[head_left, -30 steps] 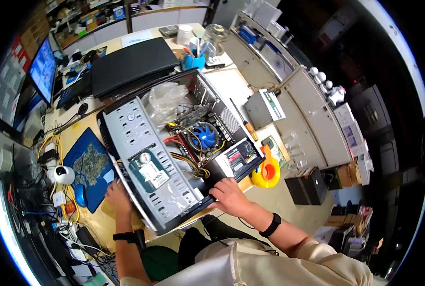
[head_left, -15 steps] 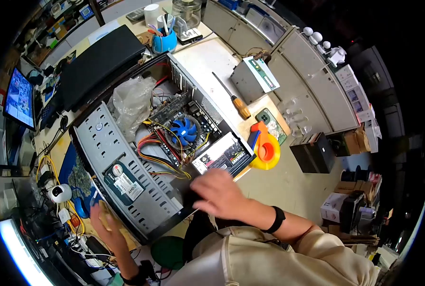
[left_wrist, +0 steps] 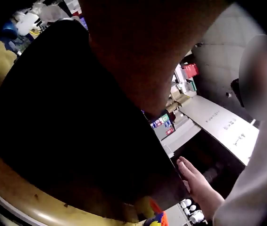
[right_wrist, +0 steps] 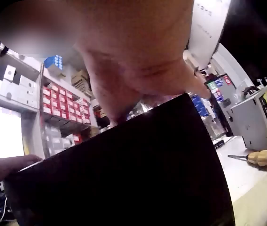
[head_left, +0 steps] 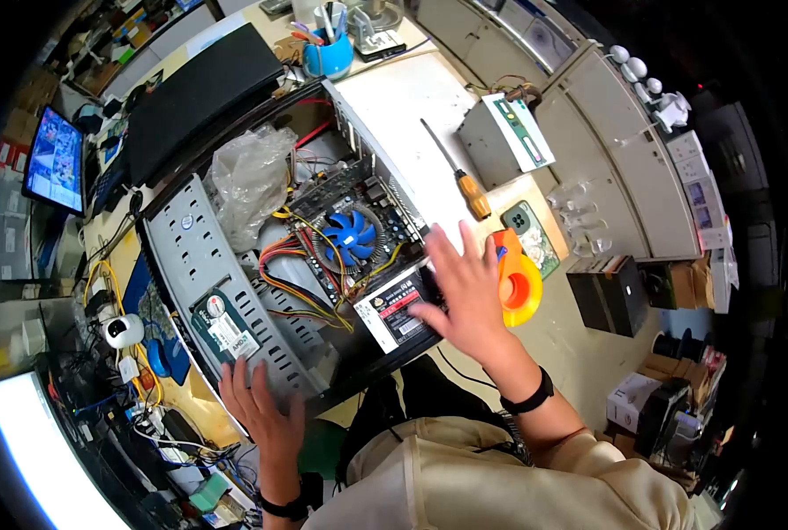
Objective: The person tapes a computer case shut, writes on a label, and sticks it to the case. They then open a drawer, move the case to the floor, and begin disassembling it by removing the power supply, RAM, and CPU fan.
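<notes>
An open desktop computer case (head_left: 169,256) lies on its side on the table. Inside show a blue CPU fan (head_left: 350,238), bundled coloured cables (head_left: 279,269), a labelled power supply (head_left: 390,314) and a crumpled clear plastic bag (head_left: 248,181). My left hand (head_left: 266,415), fingers spread, has its fingertips over the near end of the grey metal panel, below a green AMD sticker (head_left: 222,322). With fingers splayed, my right hand (head_left: 469,296) overlaps the case's right edge beside the power supply. In the right wrist view the dark case side (right_wrist: 124,179) fills the lower middle.
Right of the case lie a wooden-handled screwdriver (head_left: 469,190), a tape dispenser (head_left: 522,283) and a phone (head_left: 522,221). A grey metal box (head_left: 491,146) stands behind them. Farther back are a black laptop (head_left: 204,97) and a blue pen cup (head_left: 328,57). Cables and a white camera (head_left: 122,329) sit left.
The case has shifted left over the blue mat, away from the screwdriver. My left hand moved from the case's left side onto its near end; my right hand left the near edge for the right edge.
</notes>
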Demonstrator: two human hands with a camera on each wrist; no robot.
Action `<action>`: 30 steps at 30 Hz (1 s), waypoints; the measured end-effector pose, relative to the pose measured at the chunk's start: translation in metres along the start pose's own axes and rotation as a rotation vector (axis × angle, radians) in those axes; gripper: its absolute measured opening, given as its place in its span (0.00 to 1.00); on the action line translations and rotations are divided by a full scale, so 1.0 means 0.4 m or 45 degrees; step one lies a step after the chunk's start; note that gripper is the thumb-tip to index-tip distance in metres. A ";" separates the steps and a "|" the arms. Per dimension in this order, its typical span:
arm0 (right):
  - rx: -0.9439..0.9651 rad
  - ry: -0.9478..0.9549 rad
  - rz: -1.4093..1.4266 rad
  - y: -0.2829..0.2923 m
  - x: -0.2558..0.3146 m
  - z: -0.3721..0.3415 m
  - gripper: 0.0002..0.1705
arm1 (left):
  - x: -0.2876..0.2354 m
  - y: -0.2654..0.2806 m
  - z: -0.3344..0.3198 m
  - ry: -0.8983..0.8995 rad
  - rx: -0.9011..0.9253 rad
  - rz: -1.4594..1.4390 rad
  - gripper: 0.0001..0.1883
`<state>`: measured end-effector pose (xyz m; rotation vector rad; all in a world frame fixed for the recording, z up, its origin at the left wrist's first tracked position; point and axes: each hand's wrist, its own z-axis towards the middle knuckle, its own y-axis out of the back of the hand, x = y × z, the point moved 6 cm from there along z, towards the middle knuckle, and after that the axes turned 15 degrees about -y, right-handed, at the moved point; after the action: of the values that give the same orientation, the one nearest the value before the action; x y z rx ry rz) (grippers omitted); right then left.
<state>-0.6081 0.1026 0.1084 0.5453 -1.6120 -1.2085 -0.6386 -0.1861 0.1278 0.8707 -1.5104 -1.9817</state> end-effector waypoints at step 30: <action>0.214 0.305 -0.384 -0.082 0.074 -0.006 0.45 | 0.032 0.000 0.001 0.153 -0.031 0.040 0.29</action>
<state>-0.6242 0.0649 0.0924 1.0313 -1.4679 -1.1774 -0.6474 -0.1952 0.1255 0.9331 -1.4216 -1.8868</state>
